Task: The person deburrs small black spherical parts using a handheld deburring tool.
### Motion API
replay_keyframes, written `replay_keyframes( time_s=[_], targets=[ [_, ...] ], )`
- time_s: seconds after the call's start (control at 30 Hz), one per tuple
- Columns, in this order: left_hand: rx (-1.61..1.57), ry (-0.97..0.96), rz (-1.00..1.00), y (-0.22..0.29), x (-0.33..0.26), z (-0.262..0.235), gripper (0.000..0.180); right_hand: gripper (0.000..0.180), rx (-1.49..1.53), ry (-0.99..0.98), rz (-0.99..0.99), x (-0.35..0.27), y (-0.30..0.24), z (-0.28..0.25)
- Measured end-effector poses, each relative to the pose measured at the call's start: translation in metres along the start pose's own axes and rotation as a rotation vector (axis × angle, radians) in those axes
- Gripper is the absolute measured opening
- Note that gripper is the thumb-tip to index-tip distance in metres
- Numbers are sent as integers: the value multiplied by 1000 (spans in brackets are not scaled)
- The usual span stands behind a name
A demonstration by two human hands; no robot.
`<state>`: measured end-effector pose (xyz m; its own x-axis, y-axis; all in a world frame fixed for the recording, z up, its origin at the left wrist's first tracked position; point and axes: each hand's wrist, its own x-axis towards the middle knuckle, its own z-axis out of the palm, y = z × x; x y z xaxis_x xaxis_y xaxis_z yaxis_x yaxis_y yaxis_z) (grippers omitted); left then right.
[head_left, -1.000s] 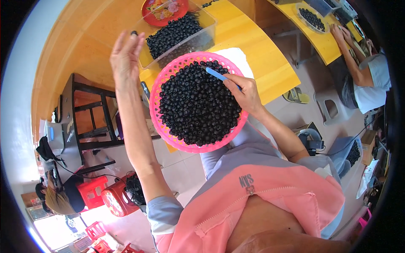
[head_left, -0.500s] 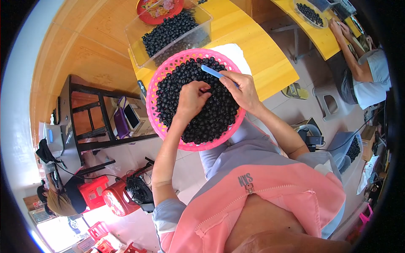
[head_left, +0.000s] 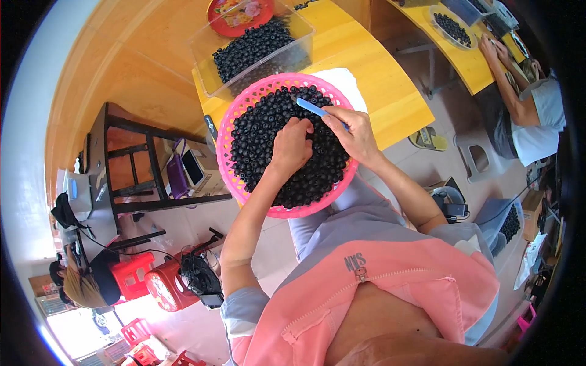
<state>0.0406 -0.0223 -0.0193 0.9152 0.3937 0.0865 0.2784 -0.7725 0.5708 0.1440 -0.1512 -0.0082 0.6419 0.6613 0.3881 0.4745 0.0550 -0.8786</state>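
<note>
I see the pink basket (head_left: 227, 160) on the lap, heaped with glossy black berries (head_left: 262, 131) — my left hand (head_left: 292, 146) curled into them, apparently pinching some, my right hand (head_left: 354, 135) clamped on a blue tool (head_left: 312, 108).

Black berries (head_left: 274, 122) heaped in a pink lattice basket (head_left: 241, 186), with a light blue tool (head_left: 312, 108) above. More black berries in a clear tub (head_left: 204, 52) on a yellow table (head_left: 390, 91). Red flowered tray (head_left: 235, 12) behind; pink top (head_left: 390, 287) and red stools (head_left: 131, 274) below.
</note>
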Motion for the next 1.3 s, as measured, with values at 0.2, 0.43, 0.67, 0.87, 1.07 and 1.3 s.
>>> replay_keyframes(
  time_s=[0.2, 0.43, 0.67, 0.87, 1.07, 1.3],
  targets=[
    [140, -61, 23, -9, -1, 5, 16, 24, 11, 0, -20, 2, -2, 2],
    [-958, -91, -281, -16, 5, -22, 11, 23, 21, -12, 34, 1, -2, 2],
    [-1743, -19, -200, -25, 5, -36, 17, 21, 56, -35, -44, -1, 2, 1],
    [-1762, -24, -127, -24, 6, -35, 16, 19, 44, -20, -74, -1, 3, 2],
    [-1702, 43, -157, -21, 5, -35, 16, 19, 50, -40, -60, -1, 0, 1],
    [-1703, 46, -102, -20, 4, -35, 10, 18, 29, -85, -62, -1, -3, 0]
  ],
)
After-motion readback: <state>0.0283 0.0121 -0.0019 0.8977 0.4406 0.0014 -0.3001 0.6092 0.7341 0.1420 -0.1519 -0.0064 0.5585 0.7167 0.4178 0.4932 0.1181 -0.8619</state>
